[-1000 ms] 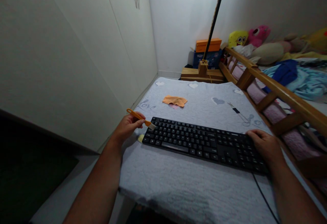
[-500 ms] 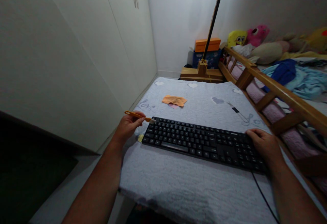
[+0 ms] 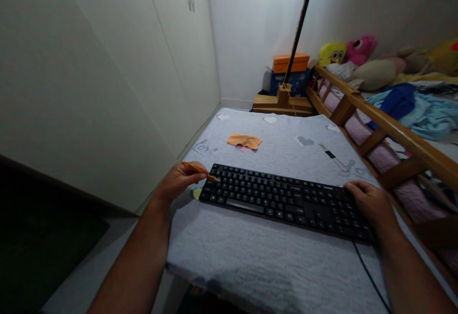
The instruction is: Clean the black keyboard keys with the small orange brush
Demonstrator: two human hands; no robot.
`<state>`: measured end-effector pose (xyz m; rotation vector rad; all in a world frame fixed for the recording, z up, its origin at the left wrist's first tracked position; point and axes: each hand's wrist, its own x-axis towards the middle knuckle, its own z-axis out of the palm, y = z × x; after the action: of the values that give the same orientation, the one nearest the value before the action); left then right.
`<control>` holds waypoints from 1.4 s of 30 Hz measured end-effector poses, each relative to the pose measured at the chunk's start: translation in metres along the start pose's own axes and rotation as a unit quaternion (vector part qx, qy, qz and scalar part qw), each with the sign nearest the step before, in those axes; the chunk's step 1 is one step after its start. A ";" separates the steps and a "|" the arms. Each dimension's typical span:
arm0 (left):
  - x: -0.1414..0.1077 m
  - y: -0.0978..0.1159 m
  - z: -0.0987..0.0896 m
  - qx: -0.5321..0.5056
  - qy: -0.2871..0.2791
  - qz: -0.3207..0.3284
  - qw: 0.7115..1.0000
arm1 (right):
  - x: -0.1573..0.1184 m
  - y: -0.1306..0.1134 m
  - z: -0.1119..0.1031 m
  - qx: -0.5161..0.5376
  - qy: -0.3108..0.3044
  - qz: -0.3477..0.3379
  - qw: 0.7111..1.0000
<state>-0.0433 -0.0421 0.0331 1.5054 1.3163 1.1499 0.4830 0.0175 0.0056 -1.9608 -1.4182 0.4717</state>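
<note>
A black keyboard [image 3: 265, 194] lies at a slant on the cloth-covered table [image 3: 272, 261]. At its left end, my left hand [image 3: 181, 179] pinches an orange brush [image 3: 194, 167], whose pale bristles rest over the upper left keys. My right hand [image 3: 370, 202] grips the keyboard's right end, thumb on top and the other fingers mostly hidden. Beyond the keyboard lies a crumpled orange cloth [image 3: 244, 141]. A thin metal tool with a black band [image 3: 329, 154] lies on the table at the right.
White cabinet doors [image 3: 143, 66] rise along the left. A wooden bed rail [image 3: 400, 128] runs down the right side, with plush toys [image 3: 361, 49] behind it. At the far end a black pole [image 3: 300, 27] stands on a wooden base. A cable [image 3: 368, 273] trails towards me.
My left hand has moved the brush slightly right and down, from the keyboard's top left corner onto the keys. My right hand and the keyboard have stayed in place.
</note>
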 end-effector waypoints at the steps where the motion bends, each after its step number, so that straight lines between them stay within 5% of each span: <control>1: 0.000 0.000 -0.001 -0.006 -0.010 0.000 1.000 | 0.000 0.000 0.000 0.001 0.005 -0.001 1.000; 15: -0.003 -0.003 -0.005 -0.076 -0.068 -0.076 0.992 | 0.005 0.011 0.004 0.003 0.012 -0.010 1.000; 21: -0.001 -0.003 -0.004 -0.048 -0.042 -0.085 0.994 | 0.005 0.009 0.003 0.005 0.005 -0.004 1.000; 24: 0.002 -0.005 -0.003 -0.027 0.008 -0.095 0.995 | 0.005 0.007 0.002 0.000 0.003 0.002 1.000; 31: 0.007 -0.006 0.000 -0.007 0.254 -0.042 0.966 | 0.005 0.007 0.002 0.002 0.004 0.002 1.000; 33: 0.007 -0.005 0.000 -0.011 0.275 -0.033 0.961 | 0.005 0.007 0.002 -0.001 0.003 -0.002 1.000; 42: 0.000 -0.003 0.000 -0.040 0.029 -0.095 0.994 | 0.002 0.003 0.001 -0.009 0.000 0.009 1.000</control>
<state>-0.0443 -0.0414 0.0300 1.2685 1.4021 1.1175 0.4854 0.0195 0.0032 -1.9902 -1.4097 0.4688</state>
